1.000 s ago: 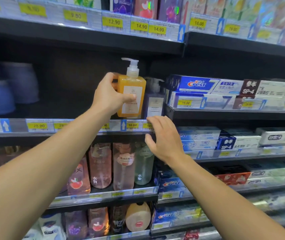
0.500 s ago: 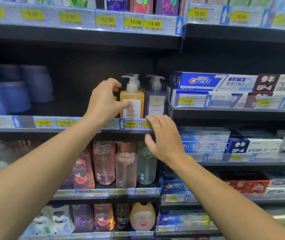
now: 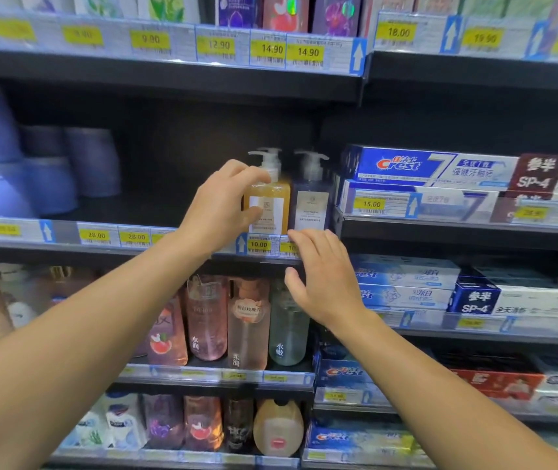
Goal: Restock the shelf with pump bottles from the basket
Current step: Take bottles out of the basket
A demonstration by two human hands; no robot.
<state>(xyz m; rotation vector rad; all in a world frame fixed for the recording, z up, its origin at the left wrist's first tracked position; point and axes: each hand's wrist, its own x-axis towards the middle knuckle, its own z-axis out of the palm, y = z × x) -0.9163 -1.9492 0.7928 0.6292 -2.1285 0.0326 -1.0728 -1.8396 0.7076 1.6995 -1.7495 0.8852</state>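
While the left hand point(image 3: 223, 212) is wrapped around the amber pump bottle point(image 3: 267, 205), thumb across the label and fingers point(image 3: 237, 171) curled over its shoulder near the pump neck, the bottle stands upright on the shelf point(image 3: 101, 247), just behind the 10.00 price tag point(image 3: 259, 245). It sits touching or just beside a grey pump bottle point(image 3: 310, 205) on its right (gap not resolvable from here). Right hand point(image 3: 321, 283) holds nothing: fingers straight and slightly apart, tips at the shelf's front rail below the grey bottle. Basket not in view. Judgement: placement step nearly complete. Risks: a release with the base not fully seated could tip the amber bottle forward off the edge; nudging it rightward could knock the grey bottle against the toothpaste boxes point(image 3: 423, 171); catching the pump head on withdrawal could topple it.
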